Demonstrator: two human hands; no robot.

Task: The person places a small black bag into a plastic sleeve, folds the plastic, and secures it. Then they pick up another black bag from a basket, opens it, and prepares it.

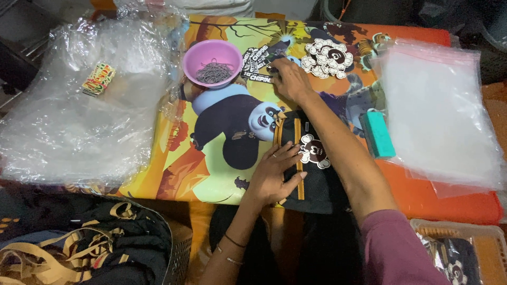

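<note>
A low table [454,203] with an orange edge carries a bright cartoon mat [211,158] showing a panda, and dim floor and dark clutter lie beyond its far side. On the near middle of the mat lies a black fabric pouch [311,174] with tan stripes and a white skull patch. The left hand [274,177] rests flat on the pouch, its fingers [288,158] spread and pressing the cloth down. The right hand [290,79] reaches across to the far middle of the table, where a small heap of black-and-white tags [256,66] sits; its fingers are curled onto the tags, though whether they pinch 1 cannot be told. Just left of the tags stands a pink bowl [212,62] holding a tangle of thin grey loops. A stack of white skull patches [327,57] lies right of that hand. Further right, a teal block [378,133] lies beside a pile of clear zip bags [438,116]. Crumpled clear plastic sheeting [79,116] with a small colourful sticker covers the left end. On the near left, a basket [174,253] holds black bags with tan straps.
</note>
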